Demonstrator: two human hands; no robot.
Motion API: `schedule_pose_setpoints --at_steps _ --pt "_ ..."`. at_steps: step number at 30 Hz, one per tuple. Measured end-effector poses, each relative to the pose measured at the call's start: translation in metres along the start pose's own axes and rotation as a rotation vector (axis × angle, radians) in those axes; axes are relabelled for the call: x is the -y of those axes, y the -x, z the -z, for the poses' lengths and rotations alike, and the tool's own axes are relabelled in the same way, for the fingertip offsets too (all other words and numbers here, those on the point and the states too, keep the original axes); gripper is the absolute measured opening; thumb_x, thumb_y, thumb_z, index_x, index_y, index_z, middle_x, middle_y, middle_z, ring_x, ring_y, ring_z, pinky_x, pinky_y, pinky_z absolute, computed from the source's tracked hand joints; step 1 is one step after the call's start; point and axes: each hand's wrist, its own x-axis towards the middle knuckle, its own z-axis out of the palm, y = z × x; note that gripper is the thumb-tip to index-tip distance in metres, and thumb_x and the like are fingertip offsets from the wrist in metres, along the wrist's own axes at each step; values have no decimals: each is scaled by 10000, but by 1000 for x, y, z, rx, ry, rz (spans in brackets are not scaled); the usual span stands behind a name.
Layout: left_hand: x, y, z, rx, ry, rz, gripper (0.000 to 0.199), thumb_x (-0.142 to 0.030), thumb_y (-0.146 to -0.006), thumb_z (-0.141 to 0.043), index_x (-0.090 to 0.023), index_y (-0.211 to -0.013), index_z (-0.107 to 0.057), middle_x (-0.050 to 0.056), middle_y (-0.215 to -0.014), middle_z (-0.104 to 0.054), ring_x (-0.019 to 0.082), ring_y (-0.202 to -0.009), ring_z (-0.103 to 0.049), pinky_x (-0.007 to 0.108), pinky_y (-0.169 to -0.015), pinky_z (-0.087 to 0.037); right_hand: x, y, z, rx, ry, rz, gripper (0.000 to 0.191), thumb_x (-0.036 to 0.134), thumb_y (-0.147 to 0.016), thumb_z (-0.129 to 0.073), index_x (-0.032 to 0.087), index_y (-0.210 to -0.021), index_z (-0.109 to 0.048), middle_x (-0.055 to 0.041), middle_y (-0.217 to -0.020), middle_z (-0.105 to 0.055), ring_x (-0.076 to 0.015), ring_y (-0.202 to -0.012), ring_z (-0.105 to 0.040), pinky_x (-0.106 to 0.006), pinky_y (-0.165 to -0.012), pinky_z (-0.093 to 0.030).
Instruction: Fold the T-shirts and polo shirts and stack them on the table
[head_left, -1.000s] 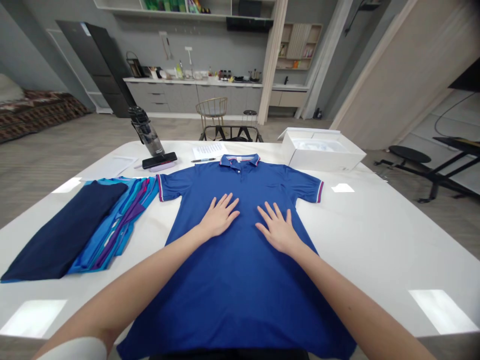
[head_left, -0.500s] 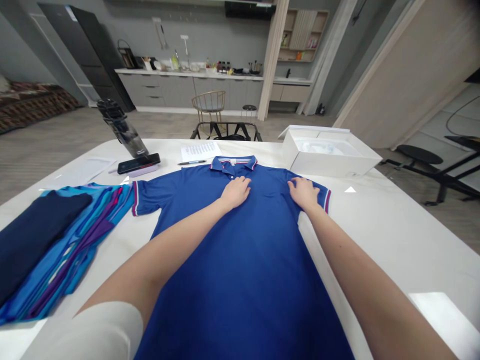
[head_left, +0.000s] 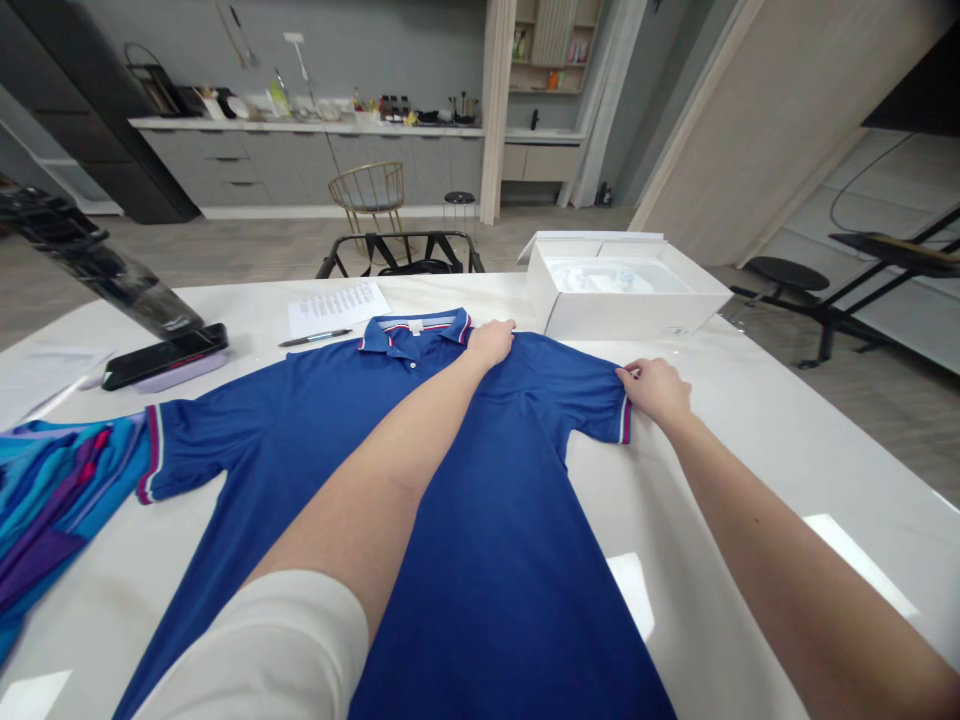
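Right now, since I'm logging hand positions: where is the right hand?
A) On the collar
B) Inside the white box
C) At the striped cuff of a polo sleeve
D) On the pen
C. The right hand sits at the end of the blue polo shirt's short sleeve, with its fingers at the striped cuff.

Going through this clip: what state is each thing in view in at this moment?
Left hand: resting on the shirt's shoulder beside the collar.
Right hand: touching the sleeve near its cuff.
Blue polo shirt: spread out on the table, sleeves out.
White box: open, white fabric inside.
Pen: lying beside the collar.
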Motion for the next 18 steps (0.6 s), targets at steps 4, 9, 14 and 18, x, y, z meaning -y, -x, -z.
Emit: schedule_pose_setpoints --at_steps 4,9,14,18 --pt "0 -4 -4 -2 70 54 310 -258 -1006 -446 -235 -1208 -679 146 -1182 -709 302 -1110 -677 433 -957 -507 -8 -5 1 70 -138 -3 300 472 -885 -623 196 -950 -720 -103 -910 -704 -271 -867 -648 -407 -800 -495" --pt "9 0 0 -109 307 78 224 -247 -985 -511 -234 -1114 -694 121 -1077 -730 256 -1008 -689 390 -926 -509 12 14 43 81 -471 132 254 459 -858 -654 210 -814 -627 -16 -673 -626 -173 -619 -549 -292 -596 -414" --pt "20 14 24 -143 794 112 95 -138 -924 -592 -186 -923 -673 43 -856 -722 147 -788 -670 291 -840 -526 89 60 128 315 -866 264 385 540 -788 -788 206 -807 -598 33 -600 -555 -97 -504 -460 -216 -477 -344" --pt "28 44 52 -156 1289 268 19 -167 -924 -639 -177 -938 -646 3 -767 -700 109 -680 -657 257 -736 -554 187 98 169 482 -970 378 421 557 -790 -817 194 -832 -608 57 -520 -506 -71 -431 -420 -180 -409 -281"
